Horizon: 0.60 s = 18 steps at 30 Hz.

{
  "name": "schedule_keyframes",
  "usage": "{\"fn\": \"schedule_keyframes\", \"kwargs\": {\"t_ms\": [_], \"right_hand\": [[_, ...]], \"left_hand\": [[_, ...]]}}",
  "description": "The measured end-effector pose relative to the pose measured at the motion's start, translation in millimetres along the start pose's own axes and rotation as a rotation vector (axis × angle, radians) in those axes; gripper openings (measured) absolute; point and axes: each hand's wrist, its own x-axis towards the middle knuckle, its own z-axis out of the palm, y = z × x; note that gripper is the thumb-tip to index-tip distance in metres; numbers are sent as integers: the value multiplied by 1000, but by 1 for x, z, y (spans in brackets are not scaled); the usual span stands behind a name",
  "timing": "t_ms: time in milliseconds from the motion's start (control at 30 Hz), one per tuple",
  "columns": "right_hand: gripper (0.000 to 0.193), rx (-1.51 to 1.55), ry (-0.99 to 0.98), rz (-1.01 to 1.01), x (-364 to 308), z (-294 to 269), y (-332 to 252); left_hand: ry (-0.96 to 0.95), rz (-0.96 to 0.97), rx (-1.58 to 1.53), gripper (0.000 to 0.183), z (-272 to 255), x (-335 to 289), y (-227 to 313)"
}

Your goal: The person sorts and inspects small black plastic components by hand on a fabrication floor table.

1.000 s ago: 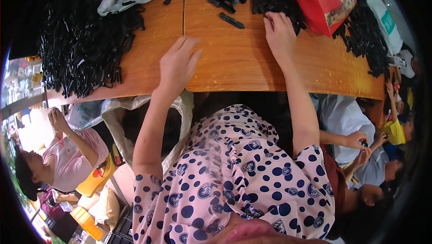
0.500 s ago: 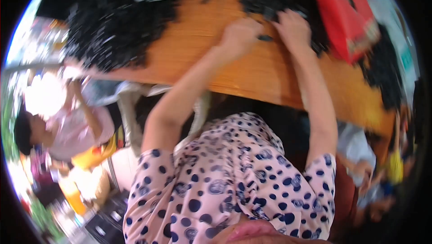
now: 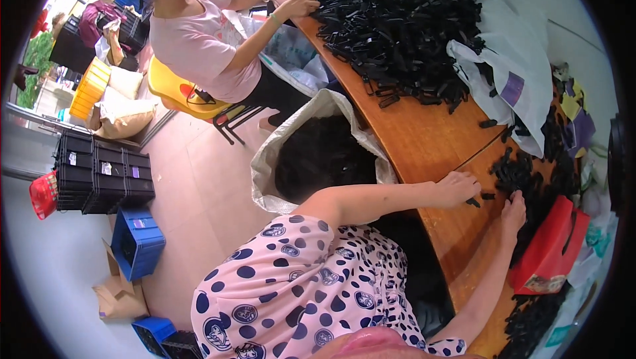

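Note:
My left hand (image 3: 458, 190) is over the orange-brown wooden table, its fingers curled in. A small, narrow black plastic piece (image 3: 472, 203) pokes out from under the fingertips, and a similar piece (image 3: 488, 196) lies just beside them. My right hand (image 3: 513, 214) is at the near edge of a small heap of black plastic pieces (image 3: 511, 172). Its fingers are drawn together against the heap, and what they pinch is hidden. The exact kind of these pieces is too small to tell.
A big mound of black pieces (image 3: 397, 28) covers the table's far part, beside a white plastic sack (image 3: 513, 34). A red bag (image 3: 550, 250) stands right of my right hand. An open woven sack (image 3: 265, 177) with dark contents stands by the table edge. A co-worker (image 3: 205, 41) handles the mound.
The view has swung left, bringing the co-worker, floor and crates into clearer sight. Both hands stay by the small heap; my left hand is still near the loose pieces.

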Motion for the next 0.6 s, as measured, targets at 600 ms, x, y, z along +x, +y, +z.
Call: {"fn": "schedule_keyframes", "kwargs": {"t_ms": [600], "right_hand": [[12,1356,30,83,-88,21,-140]], "left_hand": [[243,-485,-526,7,-8,-19,-15]]}}
